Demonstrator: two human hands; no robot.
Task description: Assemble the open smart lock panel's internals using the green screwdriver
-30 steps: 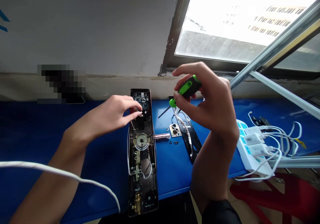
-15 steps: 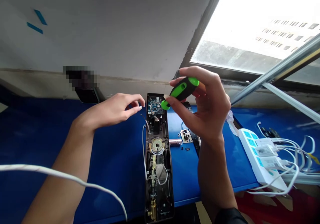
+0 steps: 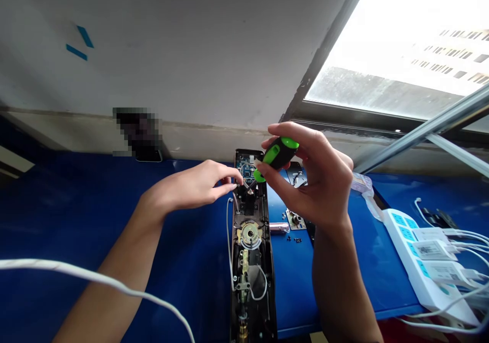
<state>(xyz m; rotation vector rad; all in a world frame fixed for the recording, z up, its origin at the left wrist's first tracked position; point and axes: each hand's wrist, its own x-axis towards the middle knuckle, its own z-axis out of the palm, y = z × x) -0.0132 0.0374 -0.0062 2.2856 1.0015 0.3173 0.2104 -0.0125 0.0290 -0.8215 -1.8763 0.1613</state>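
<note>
The right grip [image 3: 319, 180] is closed around a screwdriver [image 3: 278, 155] over the casing's [image 3: 272, 282] far end; the left grip [image 3: 202, 182], nearly pinched, meets its left edge, hold unclear.

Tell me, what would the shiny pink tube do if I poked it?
The pink tube might roll, since it looks round. It could feel slippery, because its surface shines. The dark case beside it may block one end.

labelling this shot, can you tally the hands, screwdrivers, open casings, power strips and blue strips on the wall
Hands: 2 (left hand, right hand)
Screwdriver: 1
Open casing: 1
Power strip: 1
Blue strips: 2 (upper strip, lower strip)
Total: 7
</note>
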